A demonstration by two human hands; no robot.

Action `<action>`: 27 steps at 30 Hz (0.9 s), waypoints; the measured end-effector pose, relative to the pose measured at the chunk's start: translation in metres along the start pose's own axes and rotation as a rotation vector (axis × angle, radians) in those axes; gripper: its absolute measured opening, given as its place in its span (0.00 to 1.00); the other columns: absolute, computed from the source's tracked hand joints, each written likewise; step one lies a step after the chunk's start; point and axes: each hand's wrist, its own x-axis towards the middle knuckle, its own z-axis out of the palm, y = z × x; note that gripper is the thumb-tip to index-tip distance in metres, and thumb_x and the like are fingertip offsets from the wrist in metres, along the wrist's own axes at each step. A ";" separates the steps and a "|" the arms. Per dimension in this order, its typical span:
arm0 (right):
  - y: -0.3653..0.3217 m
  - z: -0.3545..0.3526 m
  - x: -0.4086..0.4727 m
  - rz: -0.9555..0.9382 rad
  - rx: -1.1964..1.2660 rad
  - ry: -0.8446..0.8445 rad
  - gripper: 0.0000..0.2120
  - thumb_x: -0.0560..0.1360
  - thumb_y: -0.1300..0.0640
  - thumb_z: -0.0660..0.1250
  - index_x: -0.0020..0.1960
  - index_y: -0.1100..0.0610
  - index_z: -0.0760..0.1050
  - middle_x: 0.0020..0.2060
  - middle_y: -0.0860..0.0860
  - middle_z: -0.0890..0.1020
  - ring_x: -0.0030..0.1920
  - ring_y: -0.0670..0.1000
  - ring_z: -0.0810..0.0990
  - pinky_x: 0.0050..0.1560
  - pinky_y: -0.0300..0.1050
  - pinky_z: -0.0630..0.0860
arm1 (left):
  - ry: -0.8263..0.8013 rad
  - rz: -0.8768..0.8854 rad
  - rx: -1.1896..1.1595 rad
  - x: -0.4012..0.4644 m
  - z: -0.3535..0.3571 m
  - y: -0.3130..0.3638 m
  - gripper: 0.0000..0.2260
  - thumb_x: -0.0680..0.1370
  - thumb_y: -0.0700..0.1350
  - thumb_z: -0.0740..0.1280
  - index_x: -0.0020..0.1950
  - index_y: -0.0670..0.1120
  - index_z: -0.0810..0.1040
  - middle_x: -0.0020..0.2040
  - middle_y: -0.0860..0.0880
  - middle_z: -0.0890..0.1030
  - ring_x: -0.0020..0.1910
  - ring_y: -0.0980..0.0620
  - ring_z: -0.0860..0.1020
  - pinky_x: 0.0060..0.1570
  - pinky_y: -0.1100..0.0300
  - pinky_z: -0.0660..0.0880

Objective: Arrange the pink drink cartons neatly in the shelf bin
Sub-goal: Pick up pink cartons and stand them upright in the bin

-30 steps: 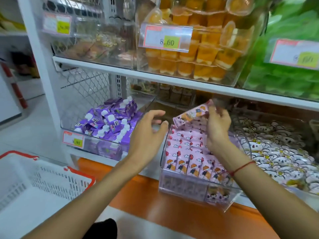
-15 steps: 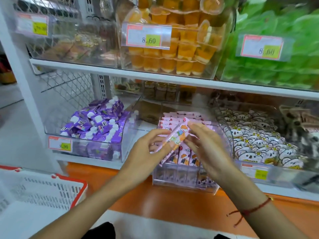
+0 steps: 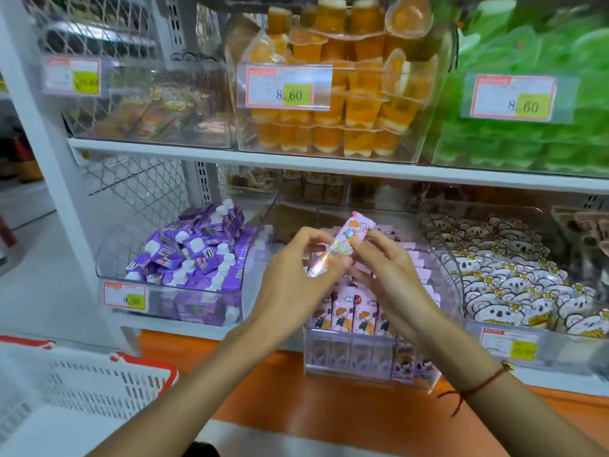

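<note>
A clear shelf bin (image 3: 356,359) on the lower shelf holds rows of pink drink cartons (image 3: 354,316) with a cartoon child printed on them. One pink carton (image 3: 342,240) is lifted above the bin, tilted with its top toward the back right. My left hand (image 3: 293,278) pinches its lower end and my right hand (image 3: 389,275) holds its upper side with curled fingers. Both hands hover over the middle of the bin and hide several cartons beneath them.
A bin of purple pouches (image 3: 194,258) stands to the left, a bin of white bear packets (image 3: 514,282) to the right. Orange jelly cups (image 3: 333,103) and green packs (image 3: 527,136) fill the shelf above. A white basket with red rim (image 3: 82,384) sits at lower left.
My right hand drew a carton out from the back of the bin toward me; my left hand joined it, and the carton has turned more upright between both hands.
</note>
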 end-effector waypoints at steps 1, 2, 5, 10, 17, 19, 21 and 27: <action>0.000 0.000 0.002 -0.004 0.028 0.025 0.12 0.77 0.58 0.67 0.58 0.60 0.76 0.52 0.54 0.82 0.48 0.47 0.83 0.47 0.38 0.80 | 0.019 0.063 0.040 0.003 0.001 0.002 0.11 0.71 0.50 0.75 0.50 0.53 0.76 0.49 0.59 0.80 0.51 0.60 0.78 0.50 0.60 0.76; 0.000 -0.001 0.004 -0.017 0.035 0.055 0.13 0.75 0.57 0.69 0.58 0.59 0.76 0.52 0.53 0.82 0.46 0.46 0.83 0.42 0.37 0.79 | 0.040 0.132 0.090 0.006 0.001 0.003 0.13 0.69 0.50 0.76 0.50 0.54 0.77 0.49 0.59 0.79 0.49 0.61 0.78 0.49 0.61 0.75; 0.004 -0.001 0.008 -0.055 0.013 0.117 0.22 0.69 0.53 0.74 0.61 0.56 0.75 0.54 0.51 0.83 0.45 0.48 0.85 0.39 0.36 0.78 | 0.076 0.240 0.230 0.010 0.005 0.002 0.17 0.67 0.49 0.77 0.52 0.56 0.75 0.49 0.60 0.76 0.47 0.63 0.76 0.46 0.62 0.75; -0.002 -0.009 0.012 -0.056 -0.076 0.093 0.13 0.72 0.53 0.72 0.55 0.54 0.77 0.50 0.50 0.84 0.46 0.45 0.83 0.43 0.38 0.76 | -0.006 0.074 -0.042 0.011 0.005 -0.009 0.15 0.72 0.42 0.74 0.55 0.51 0.74 0.53 0.57 0.80 0.51 0.60 0.79 0.48 0.68 0.75; -0.011 -0.010 0.003 -0.048 -0.183 -0.004 0.13 0.77 0.57 0.66 0.61 0.55 0.77 0.53 0.51 0.84 0.51 0.47 0.83 0.42 0.35 0.77 | -0.129 -0.035 -0.228 0.005 0.002 -0.012 0.11 0.75 0.44 0.70 0.55 0.52 0.74 0.55 0.56 0.81 0.52 0.67 0.79 0.49 0.74 0.73; -0.008 -0.009 -0.005 -0.113 -0.204 0.058 0.12 0.76 0.57 0.68 0.59 0.52 0.78 0.51 0.50 0.84 0.49 0.45 0.83 0.42 0.34 0.78 | -0.146 -0.035 -0.226 0.000 0.004 -0.013 0.15 0.71 0.52 0.72 0.56 0.56 0.75 0.54 0.59 0.81 0.53 0.69 0.77 0.47 0.75 0.73; -0.007 -0.009 -0.012 -0.165 -0.187 0.127 0.13 0.74 0.57 0.70 0.57 0.52 0.77 0.48 0.52 0.83 0.45 0.45 0.83 0.40 0.33 0.78 | -0.146 0.003 -0.171 -0.001 0.005 -0.015 0.15 0.72 0.51 0.72 0.57 0.58 0.76 0.53 0.62 0.81 0.54 0.71 0.76 0.46 0.75 0.73; -0.008 -0.004 -0.020 -0.154 -0.287 0.109 0.14 0.76 0.56 0.68 0.60 0.49 0.75 0.52 0.52 0.81 0.47 0.46 0.82 0.44 0.35 0.79 | -0.195 -0.063 -0.227 0.004 -0.001 -0.006 0.08 0.78 0.45 0.66 0.56 0.55 0.79 0.49 0.60 0.82 0.48 0.68 0.79 0.45 0.73 0.74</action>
